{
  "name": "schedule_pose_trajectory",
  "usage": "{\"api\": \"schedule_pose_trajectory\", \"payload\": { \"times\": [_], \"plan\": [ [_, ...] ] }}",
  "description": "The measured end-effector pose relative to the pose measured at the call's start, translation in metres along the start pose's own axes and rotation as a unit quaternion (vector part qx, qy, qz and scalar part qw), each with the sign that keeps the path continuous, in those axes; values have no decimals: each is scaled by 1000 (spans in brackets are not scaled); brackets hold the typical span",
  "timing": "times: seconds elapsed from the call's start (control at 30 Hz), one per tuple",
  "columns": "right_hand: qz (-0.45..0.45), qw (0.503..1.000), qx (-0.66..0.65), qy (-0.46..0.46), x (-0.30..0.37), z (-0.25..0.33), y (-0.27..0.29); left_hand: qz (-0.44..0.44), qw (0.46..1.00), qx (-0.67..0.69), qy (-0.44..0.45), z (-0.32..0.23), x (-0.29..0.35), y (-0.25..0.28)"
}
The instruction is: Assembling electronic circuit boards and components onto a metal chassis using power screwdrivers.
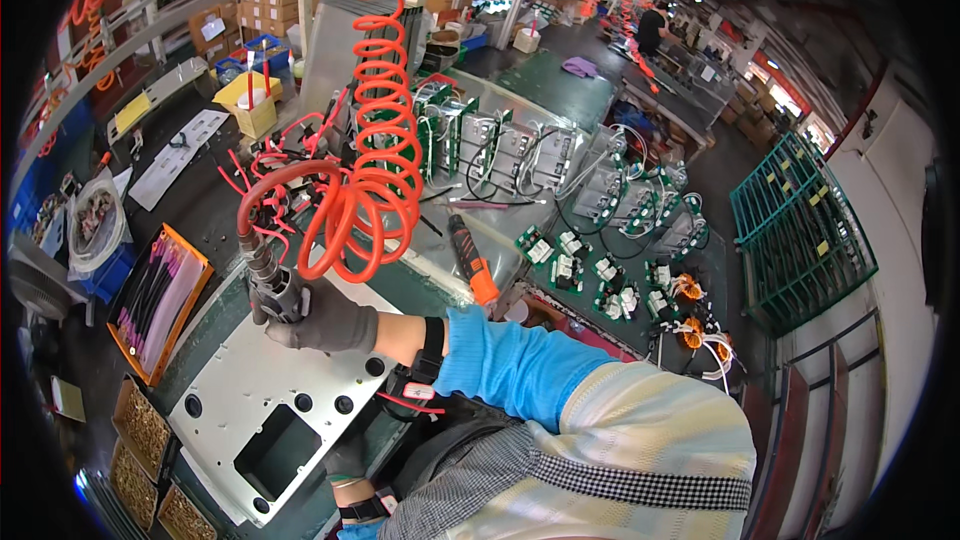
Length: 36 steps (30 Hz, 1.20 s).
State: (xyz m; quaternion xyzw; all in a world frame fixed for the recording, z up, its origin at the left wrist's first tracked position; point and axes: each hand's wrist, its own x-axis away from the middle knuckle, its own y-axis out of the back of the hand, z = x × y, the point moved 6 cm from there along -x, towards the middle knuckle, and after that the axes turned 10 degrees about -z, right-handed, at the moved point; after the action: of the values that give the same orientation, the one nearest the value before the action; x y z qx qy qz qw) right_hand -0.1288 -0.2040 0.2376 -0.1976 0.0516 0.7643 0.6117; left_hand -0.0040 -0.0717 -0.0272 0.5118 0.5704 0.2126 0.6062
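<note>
My right hand (335, 318), in a grey glove and blue sleeve, is wrapped round a metal air screwdriver (280, 295). An orange coiled air hose (385, 140) joins its upper end. The tool stands over the far part of a white metal panel (240, 380), which has round holes and one large rectangular opening. Its tip is hidden by the hand and panel. Near the panel's lower right edge is my left hand (346, 462), in a dark glove. Its fingers are mostly hidden, so its grip does not show.
An orange tray (160, 305) of dark and pink tubes and bins of small fasteners (140, 430) line the left. An orange-and-black hand tool (472, 260) lies beyond my right arm. Circuit boards (565, 270) and heat-sink assemblies (510, 155) stand further right. A green rack (805, 230) is far right.
</note>
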Motion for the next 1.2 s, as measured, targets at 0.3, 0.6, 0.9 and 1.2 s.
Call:
{"api": "schedule_pose_trajectory", "payload": {
  "times": [0.3, 0.6, 0.9, 1.2],
  "plan": [
    [64, 997, -35, 35, 4, -5, 2, 11, 974, 168, 152, -31, -28, 49],
    [41, 986, -163, -7, 32, 52, 31, -158, 513, 709, 458, -37, -16, 27],
    [-3, 987, -160, 12, 59, 30, 42, -271, 529, 696, 402, -58, -30, 20],
    [26, 993, -103, 41, 69, 35, 41, -239, 541, 672, 445, -66, -17, 6]
  ]
}}
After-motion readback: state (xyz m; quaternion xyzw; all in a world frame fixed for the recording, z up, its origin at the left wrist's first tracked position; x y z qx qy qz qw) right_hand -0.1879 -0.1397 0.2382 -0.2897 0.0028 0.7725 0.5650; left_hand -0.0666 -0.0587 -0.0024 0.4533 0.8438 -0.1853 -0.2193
